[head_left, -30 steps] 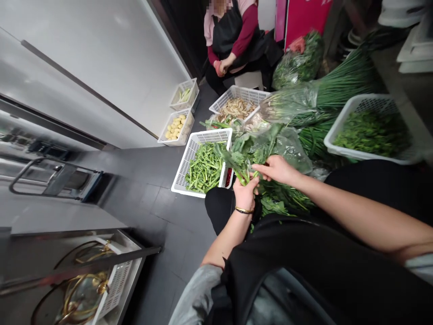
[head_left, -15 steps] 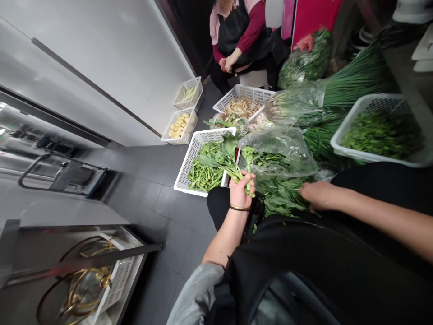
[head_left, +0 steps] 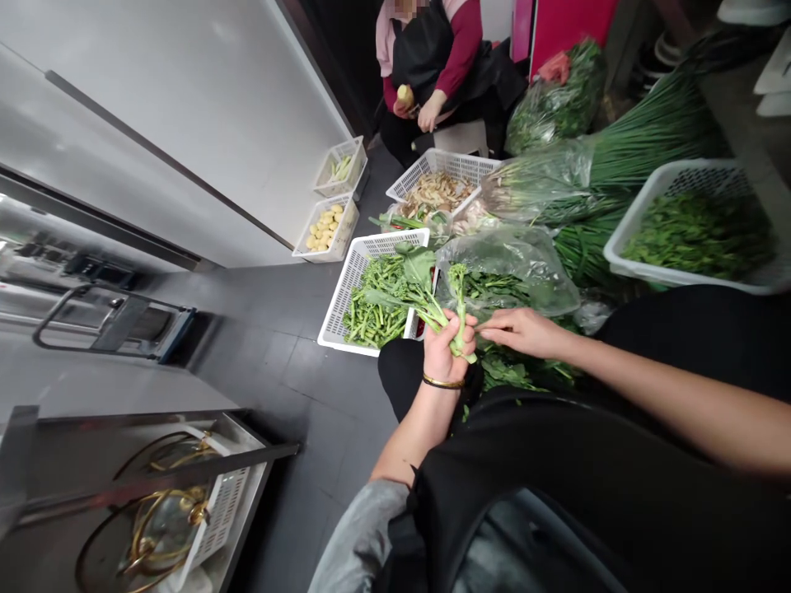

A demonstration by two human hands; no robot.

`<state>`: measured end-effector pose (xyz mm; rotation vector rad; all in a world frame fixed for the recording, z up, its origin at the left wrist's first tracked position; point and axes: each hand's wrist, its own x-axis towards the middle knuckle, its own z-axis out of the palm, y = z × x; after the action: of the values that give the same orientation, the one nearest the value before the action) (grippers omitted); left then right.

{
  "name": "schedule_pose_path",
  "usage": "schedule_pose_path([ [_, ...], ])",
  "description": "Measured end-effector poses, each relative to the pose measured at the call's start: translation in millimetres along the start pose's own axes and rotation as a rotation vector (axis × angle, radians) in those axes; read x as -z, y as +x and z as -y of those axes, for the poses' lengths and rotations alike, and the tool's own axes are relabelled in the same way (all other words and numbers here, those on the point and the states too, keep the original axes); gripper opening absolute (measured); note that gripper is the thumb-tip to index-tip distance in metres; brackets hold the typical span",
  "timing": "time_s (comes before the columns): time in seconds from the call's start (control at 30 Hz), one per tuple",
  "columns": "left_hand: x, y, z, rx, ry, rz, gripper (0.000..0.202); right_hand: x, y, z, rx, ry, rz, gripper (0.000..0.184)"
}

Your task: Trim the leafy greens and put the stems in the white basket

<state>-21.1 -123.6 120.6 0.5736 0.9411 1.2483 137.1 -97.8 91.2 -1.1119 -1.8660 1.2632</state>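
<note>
My left hand (head_left: 446, 352) is closed round a bunch of green leafy stalks (head_left: 415, 288), held up above my knee. My right hand (head_left: 520, 331) reaches in from the right, its fingers stretched toward the stems right beside the left hand, holding nothing that I can see. Below the hands a pile of loose greens (head_left: 512, 366) lies on my lap. Just beyond them sit a clear plastic bag of greens (head_left: 512, 268) and a white basket (head_left: 346, 290) holding trimmed green stalks.
Another person sits at the back (head_left: 432, 58) holding a pale vegetable. Around them are white baskets of peelings (head_left: 461, 169), yellow pieces (head_left: 325, 229) and greens (head_left: 648, 210), plus bundled chives (head_left: 630, 148). A steel cabinet (head_left: 185, 115) and trolley (head_left: 111, 325) stand left over grey floor tiles.
My right hand went down to the pile of greens on my lap, then came back up next to the left hand. The bunch in the left hand tipped left. The other person raised a hand.
</note>
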Motion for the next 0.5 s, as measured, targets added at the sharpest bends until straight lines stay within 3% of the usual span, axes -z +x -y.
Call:
schedule_pose_path([
  [0.1,-3.9,-0.7,9.8,-0.088,0.066,0.022,0.034,24.0,9.6,9.1,-0.119,0.001,-0.031,0.044],
  [0.17,-7.5,-1.5,15.1,-0.129,0.099,0.032,0.032,28.0,21.9,19.2,-0.155,0.017,-0.095,0.046],
  [0.27,-9.6,-3.8,17.7,-0.148,0.094,0.031,0.031,12.8,33.7,24.9,-0.086,0.183,-0.104,0.047],
  [0.37,-5.6,-7.2,21.7,-0.071,0.046,0.022,0.033,-10.6,28.6,13.6,-0.018,0.322,-0.160,0.046],
  [0.43,0.2,-6.5,27.4,0.016,0.010,-0.013,0.035,-19.6,18.2,0.5,0.046,0.100,-0.233,0.044],
  [0.5,8.0,2.3,29.6,0.087,-0.036,-0.077,0.034,-21.0,6.1,-13.9,0.136,-0.259,-0.244,0.043],
])
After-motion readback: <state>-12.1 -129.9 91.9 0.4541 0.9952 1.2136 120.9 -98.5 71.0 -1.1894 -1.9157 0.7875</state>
